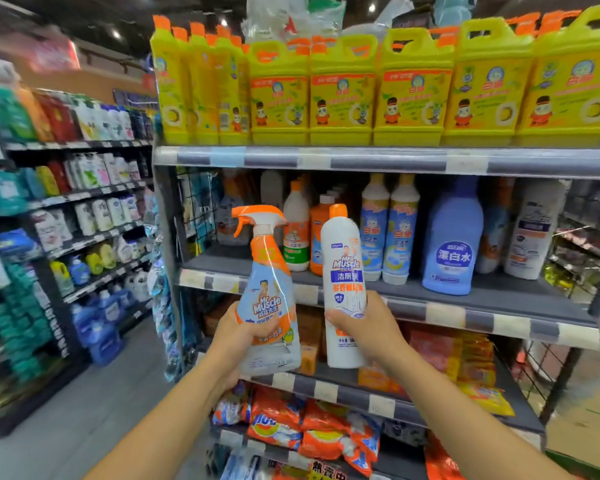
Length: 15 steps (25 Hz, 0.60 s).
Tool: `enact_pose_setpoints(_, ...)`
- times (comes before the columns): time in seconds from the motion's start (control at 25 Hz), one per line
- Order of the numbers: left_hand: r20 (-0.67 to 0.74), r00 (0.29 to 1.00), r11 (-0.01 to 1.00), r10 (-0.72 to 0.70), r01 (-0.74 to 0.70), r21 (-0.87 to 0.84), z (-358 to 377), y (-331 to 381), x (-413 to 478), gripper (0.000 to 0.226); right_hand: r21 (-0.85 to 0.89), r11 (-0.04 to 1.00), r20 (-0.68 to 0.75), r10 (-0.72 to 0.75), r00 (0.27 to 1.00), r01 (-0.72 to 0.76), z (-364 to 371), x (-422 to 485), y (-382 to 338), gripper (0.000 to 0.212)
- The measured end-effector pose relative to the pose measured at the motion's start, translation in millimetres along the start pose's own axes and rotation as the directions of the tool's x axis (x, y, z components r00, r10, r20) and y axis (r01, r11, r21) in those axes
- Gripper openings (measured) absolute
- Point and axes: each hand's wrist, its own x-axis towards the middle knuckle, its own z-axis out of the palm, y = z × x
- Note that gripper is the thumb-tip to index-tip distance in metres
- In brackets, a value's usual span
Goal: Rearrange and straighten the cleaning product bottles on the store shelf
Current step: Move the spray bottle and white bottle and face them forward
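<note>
The spray bottle point(269, 292) label is partly covered by the left hand point(238, 337); the side aisle shelves point(66, 216) are blurred.

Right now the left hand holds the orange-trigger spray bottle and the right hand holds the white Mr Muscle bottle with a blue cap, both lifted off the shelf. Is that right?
Not quite: the cap is orange, not blue. The head view shows the left hand holding the spray bottle and the right hand holding the white Mr Muscle bottle, with its orange cap, both lifted off the shelf.
</note>
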Motion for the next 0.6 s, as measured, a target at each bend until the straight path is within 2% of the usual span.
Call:
enact_pose_setpoints(0.32,-0.008,0.999,0.995,-0.041,0.042,0.096,-107,39,82,0.048,0.072,0.997,0.092,-0.012,0.996,0.006,121,73,-28,0.029)
enact_pose_setpoints(0.6,0.015,0.998,0.993,-0.058,0.057,0.100,-149,55,156,0.039,0.064,0.997,0.031,0.043,0.999,-0.045,170,133,-35,0.039)
